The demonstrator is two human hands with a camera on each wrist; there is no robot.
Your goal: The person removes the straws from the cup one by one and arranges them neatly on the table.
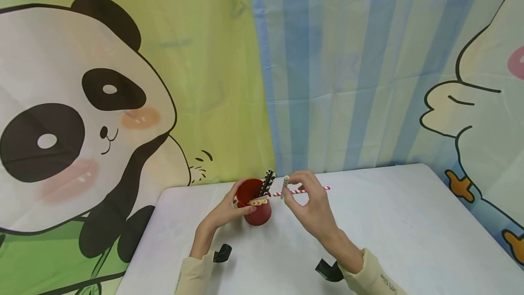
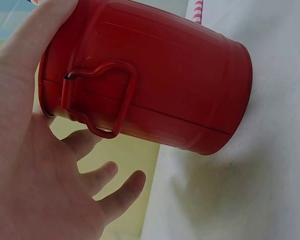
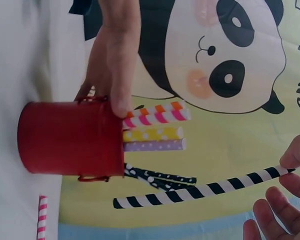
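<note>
My left hand [image 1: 223,211] grips the rim of a red metal bucket [image 1: 259,216], whose small wire handle [image 2: 125,100] shows on the side. Paper straws stick out of its mouth: orange-striped, pink-striped [image 3: 162,118], yellow with dots [image 3: 160,134], purple with dots [image 3: 162,145] and black with white dots [image 3: 160,176]. Between thumb and forefinger, my right hand [image 1: 313,204] pinches one end of a black-and-white striped straw [image 3: 205,191]. The straw's free end is beside the bucket's mouth, outside it.
A red-and-white striped straw [image 1: 313,190] lies on the white tabletop [image 1: 393,226], to the right of the bucket. Behind the table hangs a curtain [image 1: 221,81] printed with a panda and blue stripes. Black camera mounts [image 1: 329,271] jut from both wrists.
</note>
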